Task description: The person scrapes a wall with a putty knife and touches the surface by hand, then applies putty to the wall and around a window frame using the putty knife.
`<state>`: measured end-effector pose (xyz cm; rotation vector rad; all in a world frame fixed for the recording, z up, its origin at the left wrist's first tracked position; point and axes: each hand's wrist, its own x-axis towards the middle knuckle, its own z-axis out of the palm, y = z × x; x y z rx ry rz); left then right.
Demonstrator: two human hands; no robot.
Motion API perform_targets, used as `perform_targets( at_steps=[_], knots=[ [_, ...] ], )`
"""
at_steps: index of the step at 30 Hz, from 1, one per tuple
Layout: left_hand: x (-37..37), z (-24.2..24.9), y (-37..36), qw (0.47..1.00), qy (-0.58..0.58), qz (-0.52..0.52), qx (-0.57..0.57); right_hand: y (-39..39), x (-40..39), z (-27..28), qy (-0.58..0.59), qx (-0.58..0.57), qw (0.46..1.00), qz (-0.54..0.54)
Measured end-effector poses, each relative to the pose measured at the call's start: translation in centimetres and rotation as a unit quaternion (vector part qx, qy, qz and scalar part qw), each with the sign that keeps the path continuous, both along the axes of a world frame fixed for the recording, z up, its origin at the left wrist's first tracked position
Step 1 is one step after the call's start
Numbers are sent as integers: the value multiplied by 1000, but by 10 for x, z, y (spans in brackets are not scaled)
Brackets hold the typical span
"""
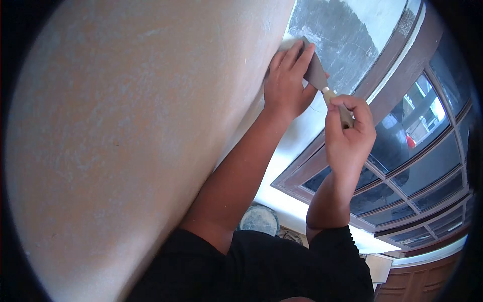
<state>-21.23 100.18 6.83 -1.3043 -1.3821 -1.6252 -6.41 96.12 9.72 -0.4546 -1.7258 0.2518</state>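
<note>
My right hand (353,132) grips the handle of a putty knife (316,74), fingers wrapped round it. The knife's grey metal blade points up and left, its tip near the corner where two walls meet. My left hand (289,84) lies against the wall corner with its fingers stretched upward. Its index finger is along the blade's left edge, and part of the thumb is hidden behind the blade. Beside the blade is a grey patch (338,38) of smeared plaster on the pale wall.
A large, mottled beige wall (131,126) fills the left side. At right stands a brown-framed window (422,166) with several glass panes. Down below, a round bucket (259,220) with a whitish top shows beside my body. A brown wooden panel (422,282) is at the lower right.
</note>
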Motion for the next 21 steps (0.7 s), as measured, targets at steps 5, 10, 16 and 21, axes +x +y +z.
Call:
perform_targets(
  at_steps=[5,10,16,21],
  knots=[
    [1,2,-2,999,-18,-31,-3,4,-2,2,5,-20,1000,10],
    [0,4,-1,1000,-14,-9,-16,8,-3,2,-3,-4,1000,6],
    [0,4,-3,999,-10,-22,-30,5,0,3,-9,36,999,1],
    [0,2,-1,1000,-11,-13,-22,6,-1,2,-10,20,1000,-2]
  ],
)
